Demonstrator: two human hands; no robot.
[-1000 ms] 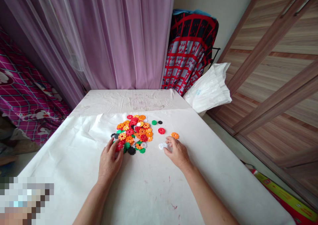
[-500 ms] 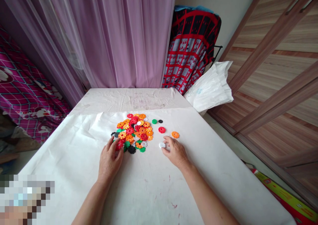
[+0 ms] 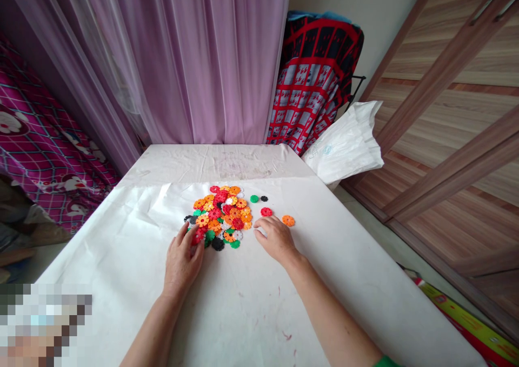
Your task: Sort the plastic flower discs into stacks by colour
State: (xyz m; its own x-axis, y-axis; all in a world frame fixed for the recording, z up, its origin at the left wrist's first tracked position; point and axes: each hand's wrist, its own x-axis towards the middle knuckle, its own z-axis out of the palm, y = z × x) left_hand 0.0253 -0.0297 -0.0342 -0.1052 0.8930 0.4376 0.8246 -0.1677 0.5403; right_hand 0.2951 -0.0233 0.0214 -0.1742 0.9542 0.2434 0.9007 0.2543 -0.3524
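Observation:
A heap of flower-shaped plastic discs [image 3: 221, 215] in orange, red, yellow, green, black and white lies on the white-covered table [image 3: 227, 302]. My left hand [image 3: 184, 256] rests at the heap's near left edge, fingers spread, beside a red disc [image 3: 198, 235]. Just right of the heap is my right hand [image 3: 278, 240], its thumb and forefinger apart with no disc showing between them. Any white disc under its palm is hidden. Beyond that hand lie single discs: red [image 3: 266, 212], green [image 3: 254, 199], black [image 3: 264, 198] and orange [image 3: 288, 220].
A white bag [image 3: 344, 142] stands at the table's far right edge. Purple curtains [image 3: 203, 59] hang behind the table, with a red-checked cloth [image 3: 308, 86] beside them. A wooden wardrobe [image 3: 446, 140] runs along the right.
My right hand has shifted left and slightly away, nearer the heap. The white disc at its fingertips no longer shows. My left hand has stayed by the heap.

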